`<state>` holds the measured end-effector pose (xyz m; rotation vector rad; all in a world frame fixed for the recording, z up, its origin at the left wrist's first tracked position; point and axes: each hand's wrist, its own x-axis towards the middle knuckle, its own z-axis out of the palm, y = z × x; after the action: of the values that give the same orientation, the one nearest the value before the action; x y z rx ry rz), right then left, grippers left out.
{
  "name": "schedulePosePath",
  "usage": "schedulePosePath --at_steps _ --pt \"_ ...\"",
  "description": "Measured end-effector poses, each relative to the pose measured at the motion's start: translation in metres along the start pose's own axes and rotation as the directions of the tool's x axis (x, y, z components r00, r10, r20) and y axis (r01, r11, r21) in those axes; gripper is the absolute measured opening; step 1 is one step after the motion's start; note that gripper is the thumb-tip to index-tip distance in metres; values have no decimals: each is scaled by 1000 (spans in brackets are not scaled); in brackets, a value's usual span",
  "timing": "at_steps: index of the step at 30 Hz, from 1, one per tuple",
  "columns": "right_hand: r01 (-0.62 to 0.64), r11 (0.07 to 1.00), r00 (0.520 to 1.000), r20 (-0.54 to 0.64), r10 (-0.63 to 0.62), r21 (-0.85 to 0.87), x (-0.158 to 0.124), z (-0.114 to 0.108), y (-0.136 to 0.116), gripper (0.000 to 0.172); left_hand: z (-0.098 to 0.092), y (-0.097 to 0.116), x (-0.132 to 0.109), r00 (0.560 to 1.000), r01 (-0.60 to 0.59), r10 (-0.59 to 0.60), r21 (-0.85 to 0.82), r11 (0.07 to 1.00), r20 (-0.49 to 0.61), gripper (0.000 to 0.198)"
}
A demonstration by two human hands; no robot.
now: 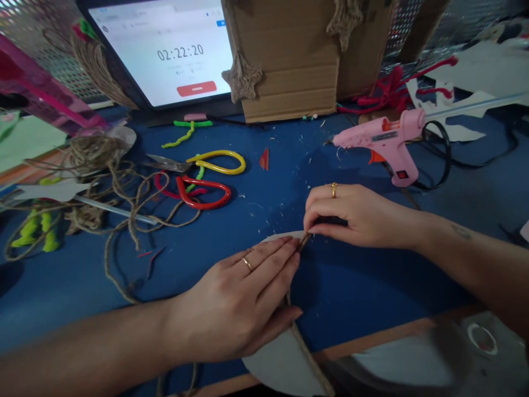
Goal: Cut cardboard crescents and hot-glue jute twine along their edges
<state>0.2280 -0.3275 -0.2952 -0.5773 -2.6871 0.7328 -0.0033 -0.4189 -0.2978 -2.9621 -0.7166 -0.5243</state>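
Note:
My left hand (252, 303) lies flat, fingers stretched out, over a pale cardboard piece (281, 364) at the table's front edge. It covers much of that piece, whose lower right edge has a brown cord-like border. Close to the left fingertips, my right hand (347, 215) is closed in a pinch on a short end of brown twine (304, 241) at the cardboard's upper edge. What lies under the left fingers is hidden. Above the right hand a pink glue gun (384, 135) rests on its side, nozzle pointing left.
Scissors (206, 193) with red and yellow handles lie left of centre. Tangled twine (95, 154) spreads across the left. Behind stand a screen with a timer (177, 55) and a cardboard panel (285, 60) with twine stars. Red pipe cleaners (388, 91) sit at back right.

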Motion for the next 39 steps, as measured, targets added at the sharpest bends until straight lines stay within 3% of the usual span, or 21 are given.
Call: schedulePosePath --at_steps 26,39 --pt "-58 995 998 16 57 80 1 -1 3 7 0 0 3 999 22 -22 -18 1000 28 44" --pt "-28 998 1000 8 28 57 1 -1 3 8 0 -1 4 997 59 -57 -48 997 56 44"
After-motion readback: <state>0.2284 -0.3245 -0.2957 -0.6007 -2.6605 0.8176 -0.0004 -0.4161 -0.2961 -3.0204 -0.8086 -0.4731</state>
